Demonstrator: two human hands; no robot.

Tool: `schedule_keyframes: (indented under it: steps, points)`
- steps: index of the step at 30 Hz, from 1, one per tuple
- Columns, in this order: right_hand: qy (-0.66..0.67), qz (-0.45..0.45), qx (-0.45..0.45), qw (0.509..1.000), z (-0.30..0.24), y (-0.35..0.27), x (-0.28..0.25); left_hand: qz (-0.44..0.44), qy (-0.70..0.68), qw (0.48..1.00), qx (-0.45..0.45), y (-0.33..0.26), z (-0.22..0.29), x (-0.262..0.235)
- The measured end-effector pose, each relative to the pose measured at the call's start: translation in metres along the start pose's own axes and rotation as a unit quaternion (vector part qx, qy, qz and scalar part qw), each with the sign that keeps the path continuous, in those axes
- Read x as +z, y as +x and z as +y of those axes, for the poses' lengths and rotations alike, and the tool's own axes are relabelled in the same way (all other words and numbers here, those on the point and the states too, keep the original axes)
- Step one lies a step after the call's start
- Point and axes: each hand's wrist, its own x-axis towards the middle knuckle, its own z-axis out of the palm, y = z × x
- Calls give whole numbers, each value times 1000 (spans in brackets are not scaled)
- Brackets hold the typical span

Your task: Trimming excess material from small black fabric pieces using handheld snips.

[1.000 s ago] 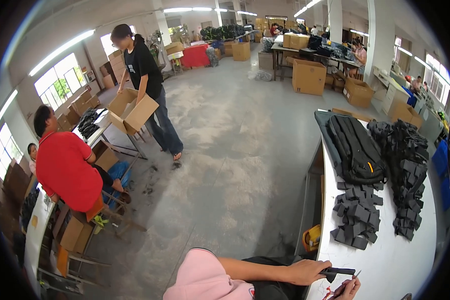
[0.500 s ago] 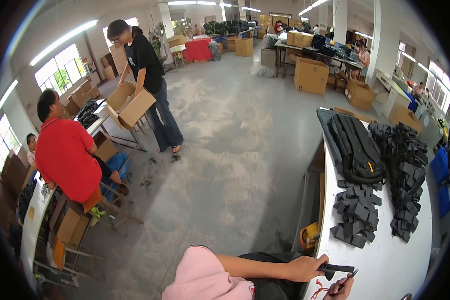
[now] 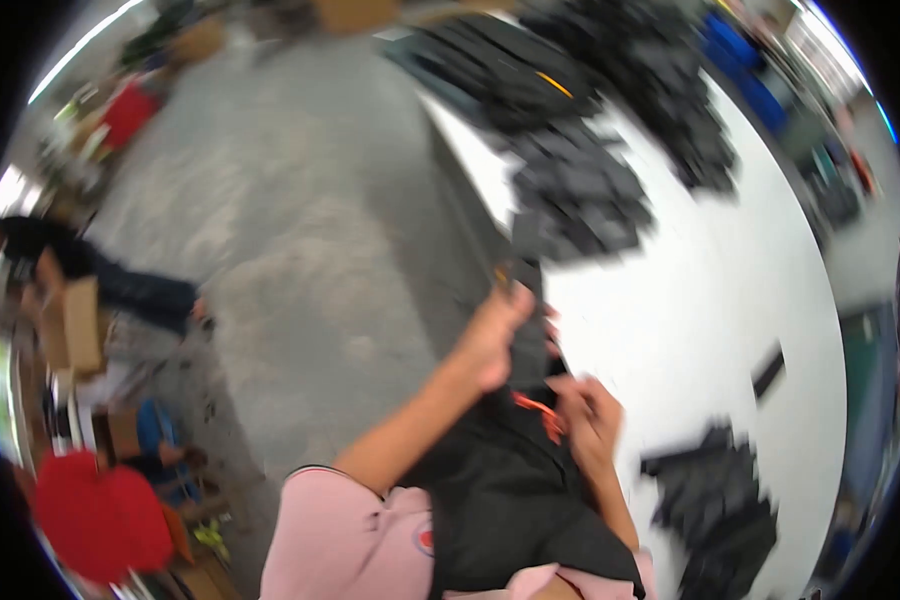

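Black strap [image 3: 522, 300] at the white table [image 3: 710, 300] edge now rises higher in the left hand [image 3: 495, 335], fingers wrapped round it, while the right hand [image 3: 585, 420] pinches one orange-handled tool [image 3: 538, 408]; two hands, view swung tableward.

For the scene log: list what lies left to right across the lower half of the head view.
Person in a red top → pink sleeve → left hand → right hand → pile of dark pieces on the white table.
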Motion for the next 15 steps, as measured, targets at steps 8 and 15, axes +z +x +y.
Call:
schedule_keyframes:
  steps: [8, 15]
  points:
    - [-93, 180, 39, 979, 19, -22, -14, -36, 4, 992, -122, 30, -12, 9]
    - [-273, 184, -59, 943, 20, -25, -24, -31, -38, 984, -174, 35, -19, 13]
